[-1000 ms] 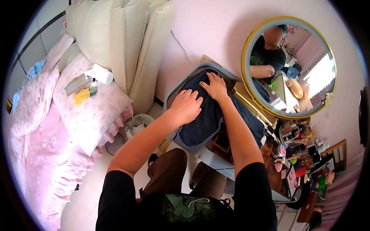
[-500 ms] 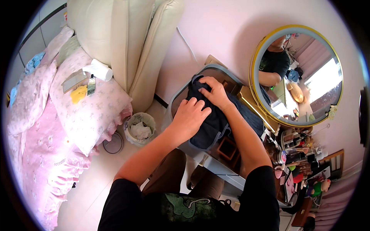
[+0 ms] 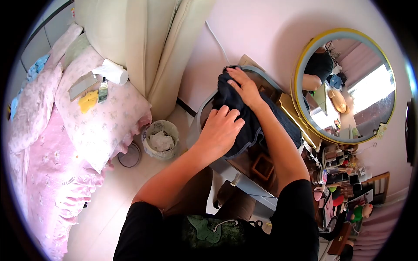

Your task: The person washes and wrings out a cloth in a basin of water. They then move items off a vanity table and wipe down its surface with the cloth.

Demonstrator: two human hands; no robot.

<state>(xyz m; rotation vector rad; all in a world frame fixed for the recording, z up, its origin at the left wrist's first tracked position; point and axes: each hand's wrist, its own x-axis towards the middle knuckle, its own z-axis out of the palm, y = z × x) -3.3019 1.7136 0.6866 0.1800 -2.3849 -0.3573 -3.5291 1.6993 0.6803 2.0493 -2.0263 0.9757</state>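
A dark navy garment (image 3: 250,132) with a paler trimmed edge lies bunched over a grey-framed dresser top (image 3: 201,114). My left hand (image 3: 221,129) is closed on the near left part of the cloth with its fingers curled; the fingertips are partly hidden. Farther up, my right hand (image 3: 245,88) rests on the garment's far end, fingers stretched out and thumb apart. More dark blue fabric (image 3: 285,129) lies under and beside my right forearm. Brown wooden compartments (image 3: 263,167) show beside the cloth.
A round yellow-rimmed mirror (image 3: 302,89) stands at the right, above crowded cosmetics (image 3: 337,178). A lined waste bin (image 3: 177,138) stands on the floor at left. Beyond it is a bed with a pink pillow (image 3: 122,102), holding a white hair dryer (image 3: 114,73).
My right hand has slid toward the garment's far end and its fingers have straightened. My left hand has shifted slightly right, still on the cloth. The camera view has moved a little.
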